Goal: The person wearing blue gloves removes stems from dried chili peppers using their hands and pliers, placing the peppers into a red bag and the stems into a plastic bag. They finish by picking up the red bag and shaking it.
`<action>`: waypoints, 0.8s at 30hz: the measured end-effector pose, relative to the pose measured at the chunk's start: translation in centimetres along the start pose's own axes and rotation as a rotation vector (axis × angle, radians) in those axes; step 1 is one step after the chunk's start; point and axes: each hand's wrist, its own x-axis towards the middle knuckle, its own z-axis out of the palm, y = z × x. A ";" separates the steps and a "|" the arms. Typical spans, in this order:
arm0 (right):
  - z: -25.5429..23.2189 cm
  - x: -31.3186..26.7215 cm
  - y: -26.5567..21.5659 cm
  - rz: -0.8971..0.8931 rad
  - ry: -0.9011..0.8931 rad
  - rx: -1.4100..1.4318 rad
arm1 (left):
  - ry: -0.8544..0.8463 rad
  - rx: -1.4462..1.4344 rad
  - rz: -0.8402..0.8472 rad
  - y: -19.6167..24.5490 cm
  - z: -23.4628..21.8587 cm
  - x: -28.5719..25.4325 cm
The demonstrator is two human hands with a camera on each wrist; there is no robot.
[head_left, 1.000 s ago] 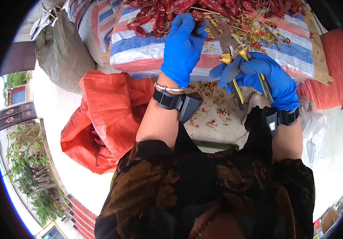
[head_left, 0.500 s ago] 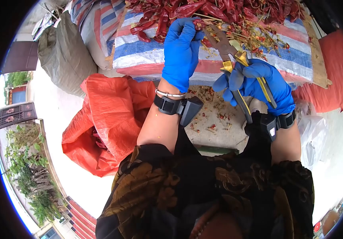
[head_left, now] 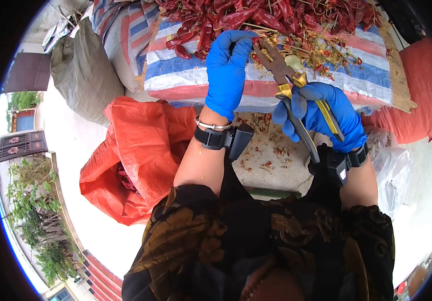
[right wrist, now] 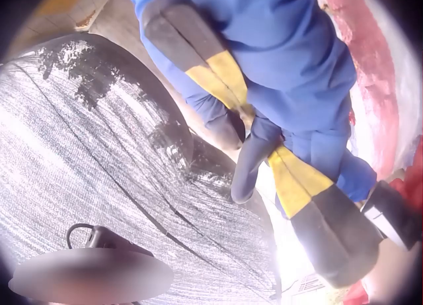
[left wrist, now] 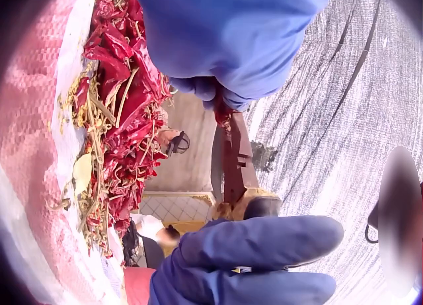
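My blue-gloved left hand [head_left: 227, 72] is raised at the near edge of the chili heap. Its fingertips pinch a dried red chili [left wrist: 225, 114], mostly hidden by the glove, with its end showing below the fingers. My right hand [head_left: 332, 113], also gloved, grips pliers [head_left: 282, 69] with rusty jaws and yellow-and-black handles [right wrist: 225, 77]. The tips of the jaws are right at the chili's end, close beside the left fingertips. Behind both hands, a heap of dried red chilies [head_left: 271, 17] lies on a striped woven sheet [head_left: 191, 78].
Stems and yellow seeds [head_left: 321, 55] are strewn over the sheet's middle. An open red sack [head_left: 143, 135] with chilies inside stands at the left, a grey-green sack [head_left: 83, 70] behind it. Another red sack [head_left: 429, 90] is at the right. Debris [head_left: 271, 145] litters the floor below.
Both hands have come slightly down toward the body. The pliers have shifted a little left and down, their jaw tips staying near the left fingertips.
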 end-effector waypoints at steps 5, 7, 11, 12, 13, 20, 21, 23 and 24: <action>-0.7 0.0 0.1 0.005 -0.030 0.021 | -0.016 0.121 0.047 0.4 0.0 0.0; -0.9 0.0 0.0 0.032 0.012 0.057 | -0.029 0.126 0.055 0.6 -0.1 0.0; -0.2 0.3 0.6 -0.057 0.055 -0.075 | -0.027 0.126 0.036 0.7 -0.1 0.1; 0.2 0.4 0.7 -0.071 0.083 -0.090 | -0.026 0.127 0.039 0.4 -0.2 0.1; 0.4 0.4 0.7 -0.086 0.111 -0.104 | 0.017 0.035 -0.002 0.0 -0.1 0.0; 0.0 -0.3 0.0 -0.031 0.069 -0.029 | 0.276 -0.479 -0.082 -2.3 -2.8 1.2; -0.2 -0.1 0.0 -0.029 0.061 -0.035 | 0.279 -0.477 -0.073 -2.0 -2.5 1.3; -0.9 0.2 0.4 -0.089 -0.108 -0.075 | 0.260 -0.529 -0.091 -1.6 -1.1 0.8; -0.4 0.2 0.4 -0.088 -0.110 -0.078 | 0.213 -0.540 -0.090 -1.6 -0.8 0.7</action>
